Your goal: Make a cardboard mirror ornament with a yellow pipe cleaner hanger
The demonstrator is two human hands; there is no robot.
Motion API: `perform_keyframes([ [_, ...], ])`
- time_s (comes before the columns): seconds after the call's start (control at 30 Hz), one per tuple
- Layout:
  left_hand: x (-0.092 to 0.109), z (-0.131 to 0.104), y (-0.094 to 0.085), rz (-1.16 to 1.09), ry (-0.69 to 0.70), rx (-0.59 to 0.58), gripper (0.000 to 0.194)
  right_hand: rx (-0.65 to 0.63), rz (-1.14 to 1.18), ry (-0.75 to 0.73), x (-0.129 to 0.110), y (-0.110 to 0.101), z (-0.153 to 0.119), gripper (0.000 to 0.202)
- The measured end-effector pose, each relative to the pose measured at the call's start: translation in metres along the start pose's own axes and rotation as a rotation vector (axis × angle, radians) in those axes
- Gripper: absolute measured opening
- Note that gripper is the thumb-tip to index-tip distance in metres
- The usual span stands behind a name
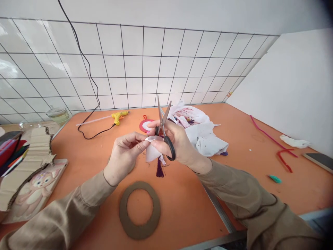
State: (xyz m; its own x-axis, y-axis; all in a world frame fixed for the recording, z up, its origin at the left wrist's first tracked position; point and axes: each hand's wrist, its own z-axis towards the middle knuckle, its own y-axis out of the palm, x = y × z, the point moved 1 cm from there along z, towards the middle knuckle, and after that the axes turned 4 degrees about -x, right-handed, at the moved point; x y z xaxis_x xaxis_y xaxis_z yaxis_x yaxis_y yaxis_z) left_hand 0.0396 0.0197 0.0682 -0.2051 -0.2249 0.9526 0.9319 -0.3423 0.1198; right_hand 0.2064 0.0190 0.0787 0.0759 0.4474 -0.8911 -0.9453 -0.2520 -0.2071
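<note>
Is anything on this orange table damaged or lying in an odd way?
Yes. The corrugated cardboard at the left edge has a ragged, torn border. The white plastic bag behind the hands lies crumpled and open.

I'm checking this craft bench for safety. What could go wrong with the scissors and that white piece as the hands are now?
1. The scissors in the right hand stand open, blades up, and the left hand pinches the small white piece right beside them: fingertips could get nicked.
2. The glue gun lies on the orange table with its cord trailing; a sleeve might snag it.

Bright even light, fisheye-warped edges
</note>
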Motion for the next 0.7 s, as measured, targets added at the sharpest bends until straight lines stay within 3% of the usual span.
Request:
perform_keyframes([
  [0.33,-0.0020,0.0003,0.0001,-0.033,-0.013,-0.038,0.022,0.101,0.025,-0.033,-0.0018,-0.0026,0.0023,0.023],
  [0.53,-0.0026,-0.0009,0.0002,-0.017,-0.042,-0.066,0.019,0.092,-0.005,-0.027,-0.0022,-0.0009,0.0020,0.021],
  [0.7,0.0005,0.0011,0.0015,-0.074,-0.058,-0.009,0.023,0.048,0.011,-0.043,0.0018,-0.0015,0.0004,0.024],
])
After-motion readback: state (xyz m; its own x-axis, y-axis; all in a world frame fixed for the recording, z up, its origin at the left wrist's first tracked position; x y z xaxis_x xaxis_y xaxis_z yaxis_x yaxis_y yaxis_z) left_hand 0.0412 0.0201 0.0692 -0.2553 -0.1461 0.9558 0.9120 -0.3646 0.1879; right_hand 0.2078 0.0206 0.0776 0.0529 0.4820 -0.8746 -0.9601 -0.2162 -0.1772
